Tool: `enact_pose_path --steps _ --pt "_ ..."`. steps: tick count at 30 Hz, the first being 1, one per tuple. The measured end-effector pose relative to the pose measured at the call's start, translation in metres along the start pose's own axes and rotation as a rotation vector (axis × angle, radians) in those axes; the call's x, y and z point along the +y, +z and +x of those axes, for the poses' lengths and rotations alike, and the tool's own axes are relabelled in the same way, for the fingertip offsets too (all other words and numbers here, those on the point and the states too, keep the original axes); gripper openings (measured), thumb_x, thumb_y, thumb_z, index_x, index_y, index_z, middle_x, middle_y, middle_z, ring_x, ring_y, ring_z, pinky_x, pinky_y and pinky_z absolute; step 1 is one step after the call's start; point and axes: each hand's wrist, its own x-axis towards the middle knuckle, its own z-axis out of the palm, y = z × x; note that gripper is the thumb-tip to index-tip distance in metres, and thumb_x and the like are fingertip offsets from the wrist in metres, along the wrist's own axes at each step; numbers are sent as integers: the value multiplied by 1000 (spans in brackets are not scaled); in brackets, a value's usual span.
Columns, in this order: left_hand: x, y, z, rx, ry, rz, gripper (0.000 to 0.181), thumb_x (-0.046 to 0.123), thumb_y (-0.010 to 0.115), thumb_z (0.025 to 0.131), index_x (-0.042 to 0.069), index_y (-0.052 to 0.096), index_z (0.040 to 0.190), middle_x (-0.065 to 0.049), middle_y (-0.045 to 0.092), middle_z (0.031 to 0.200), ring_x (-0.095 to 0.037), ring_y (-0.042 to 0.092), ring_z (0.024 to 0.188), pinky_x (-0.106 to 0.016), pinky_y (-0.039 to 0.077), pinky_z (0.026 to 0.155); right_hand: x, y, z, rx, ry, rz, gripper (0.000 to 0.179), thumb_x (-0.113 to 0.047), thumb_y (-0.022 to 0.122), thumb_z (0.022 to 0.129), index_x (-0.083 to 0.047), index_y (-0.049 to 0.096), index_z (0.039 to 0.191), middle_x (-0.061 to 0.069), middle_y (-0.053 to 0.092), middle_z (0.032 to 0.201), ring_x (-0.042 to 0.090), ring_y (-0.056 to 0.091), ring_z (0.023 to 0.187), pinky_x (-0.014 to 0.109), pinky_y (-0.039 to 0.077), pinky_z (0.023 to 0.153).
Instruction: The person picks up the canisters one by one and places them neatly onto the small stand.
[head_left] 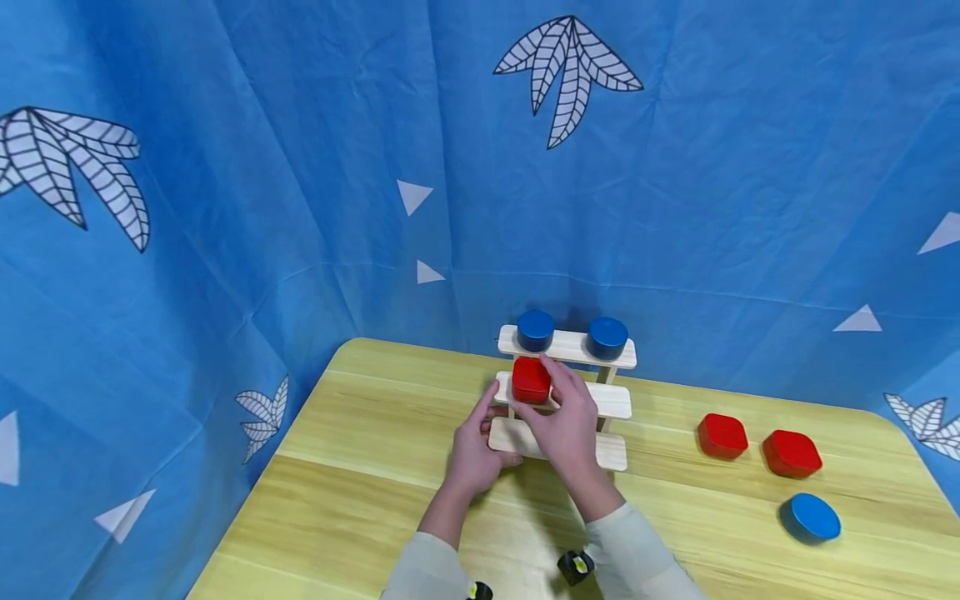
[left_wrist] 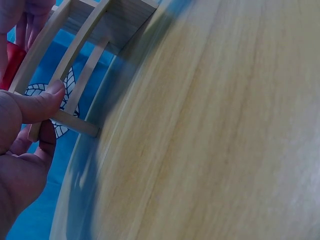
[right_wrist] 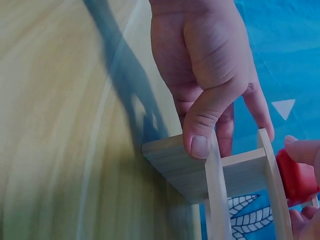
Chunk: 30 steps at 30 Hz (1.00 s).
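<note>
A blue curtain (head_left: pixel 300 167) with leaf and triangle prints is hanging beyond the fingers, its edges running out of the head view. The wooden table (head_left: pixel 360 467) is spreading beneath and around both hands, its near edge cut off. A pale three-tier shelf (head_left: pixel 615 402) is standing directly at the fingers, the left part of its boards partly hidden by them. The left hand (head_left: pixel 474 454) is gripping the shelf's left end, thumb lying on the lowest board and a fingertip reaching the middle one; some of its fingers are disappearing behind the wood. The right hand (head_left: pixel 567 417) is holding a red block (head_left: pixel 532 379) between thumb and fingers, at the left end of the middle tier; the block's underside is hiding, so whether its weight is resting on the board is impossible to tell. In the right wrist view this hand is being cropped by the edge. Well to the right of the right fingers, two loose red blocks (head_left: pixel 722 436) and a blue disc (head_left: pixel 810 518) are lying on the table. Just beyond the fingers, two dark blue discs (head_left: pixel 536 329) are sitting on the top tier. Behind the fingers, by the sleeves (head_left: pixel 641 558), small black wrist pieces (head_left: pixel 576 567) are showing, the left one mostly cut off.
</note>
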Motion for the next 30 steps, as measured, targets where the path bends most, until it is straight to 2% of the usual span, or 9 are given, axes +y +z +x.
enact_pose_path --steps 5,9,15,24,30 --pt "1 0 -1 3 0 -6 124 -23 84 59 40 35 154 -1 61 123 -22 61 104 -30 58 74 2 -7 -5 27 -10 35 77 -12 92 71 -14 59 141 8 59 132 25 56 118 42 55 86" --pt "2 0 -1 8 -8 -5 125 -23 85 58 39 35 155 -1 61 124 -22 61 105 -30 57 76 5 -12 -8 43 -17 34 77 -6 92 70 -14 61 139 8 60 130 28 59 115 42 56 85" --pt "2 0 -1 14 -9 12 124 -22 85 59 39 35 155 -1 61 125 -22 60 106 -30 57 78 9 -18 -13 73 -19 37 75 -7 93 68 -9 62 137 10 61 128 32 64 109 42 56 84" --pt "1 0 -2 14 -3 7 125 -23 84 58 40 35 155 -2 62 124 -23 60 106 -30 57 77 12 -27 -17 110 28 73 76 -7 93 68 -10 61 138 14 63 125 29 63 108 41 56 84" --pt "0 0 -1 12 6 15 126 -23 85 58 40 34 155 -2 62 125 -22 61 107 -30 57 78 16 -34 -18 128 48 57 76 -6 92 69 -11 61 138 12 61 128 29 62 110 41 56 84"
